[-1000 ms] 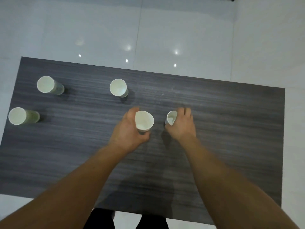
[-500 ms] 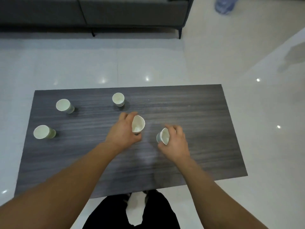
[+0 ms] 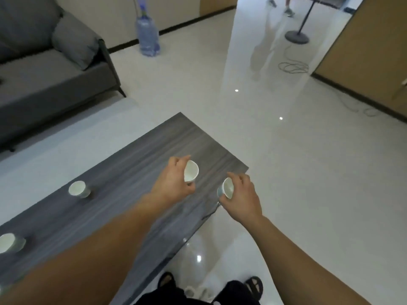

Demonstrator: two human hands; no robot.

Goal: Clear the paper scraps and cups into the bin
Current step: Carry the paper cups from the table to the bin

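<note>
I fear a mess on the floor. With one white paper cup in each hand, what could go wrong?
The left hand and right hand hold their white paper cups tilted; leftover drink could drip onto the glossy white floor. Two other paper cups stand on the dark grey wooden table; with both hands full, they may be forgotten. A loose cable lies on the floor ahead: a possible trip hazard.

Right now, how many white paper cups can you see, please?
4: a cup in the left hand, a cup in the right hand, two cups on the grey wood-grain table; more may be hidden.
</note>
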